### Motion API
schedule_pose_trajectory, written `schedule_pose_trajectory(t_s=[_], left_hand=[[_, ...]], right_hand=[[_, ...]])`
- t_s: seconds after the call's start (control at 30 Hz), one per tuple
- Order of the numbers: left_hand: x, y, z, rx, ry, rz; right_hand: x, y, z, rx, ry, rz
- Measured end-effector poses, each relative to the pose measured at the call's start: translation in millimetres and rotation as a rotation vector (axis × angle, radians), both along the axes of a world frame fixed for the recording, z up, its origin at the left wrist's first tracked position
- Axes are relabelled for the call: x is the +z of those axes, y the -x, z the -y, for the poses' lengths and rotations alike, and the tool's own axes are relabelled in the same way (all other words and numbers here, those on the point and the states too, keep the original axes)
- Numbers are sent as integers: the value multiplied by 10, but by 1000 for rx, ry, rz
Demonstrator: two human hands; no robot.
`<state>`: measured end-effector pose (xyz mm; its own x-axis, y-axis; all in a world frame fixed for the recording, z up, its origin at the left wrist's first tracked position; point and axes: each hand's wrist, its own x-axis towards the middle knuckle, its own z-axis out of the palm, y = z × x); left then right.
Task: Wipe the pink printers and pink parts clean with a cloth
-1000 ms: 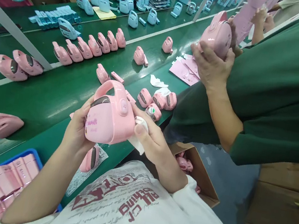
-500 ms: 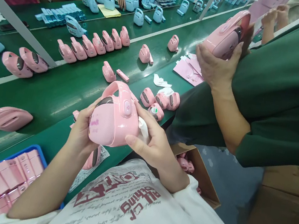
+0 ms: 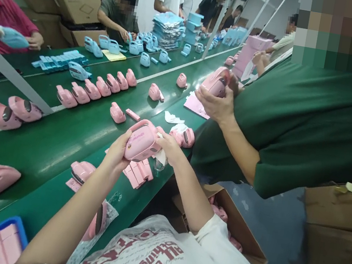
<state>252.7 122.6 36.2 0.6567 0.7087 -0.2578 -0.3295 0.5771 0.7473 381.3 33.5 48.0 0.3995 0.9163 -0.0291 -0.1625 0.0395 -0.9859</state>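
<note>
A pink portable speaker [image 3: 141, 143] with a loop handle is held up over the green bench, its printed front facing me and tilted. My left hand [image 3: 118, 151] grips its left end. At the right end, my right hand [image 3: 169, 146] has its fingers closed on a white cloth [image 3: 161, 156], pressed against the speaker's side. Below lie several pink boxes [image 3: 138, 173]. Left of them, another pink speaker [image 3: 82, 172] sits partly behind my left forearm. Nearer my body, a pink speaker [image 3: 98, 225] rests on clear plastic wrap.
Several pink speakers [image 3: 103, 87] stand in a row along the green belt [image 3: 69, 141]. A blue tray [image 3: 17, 225] of pink boxes is at lower left. An open carton [image 3: 248, 225] holds pink items. To my right, a co-worker's hand [image 3: 219, 105] holds a pink speaker.
My view has tilted up, showing more people across the belt. The held speaker has moved away from me and turned, with its front now tilted upward. Both hands stay on it.
</note>
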Motion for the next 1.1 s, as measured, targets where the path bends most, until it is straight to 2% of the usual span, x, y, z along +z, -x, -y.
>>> schedule_pose_trajectory(t_s=[0.17,0.4,0.57,0.67,0.8,0.9,1.0,1.1], left_hand=[[-38,-261,-86,-84,84,-14],[69,-408,-93,-119,274,-91],[128,-482,-83,-156,294,-44],[134,-504,-68,-162,304,-35],[101,-507,-58,-135,334,-57],[53,-517,-52,-104,332,-58],[-22,-547,-44,-53,296,-37],[-125,-587,-41,-21,182,22]], right_hand=[[-56,-167,-101,-65,13,-257],[-91,-210,-52,-139,-33,-231],[-128,-194,-37,-186,-74,-210],[-160,-193,-15,-301,-50,0],[-183,-168,57,-564,-143,609],[-209,-128,125,-632,-210,975],[-276,-58,221,-740,-256,1082],[-390,36,352,-792,-346,1051]])
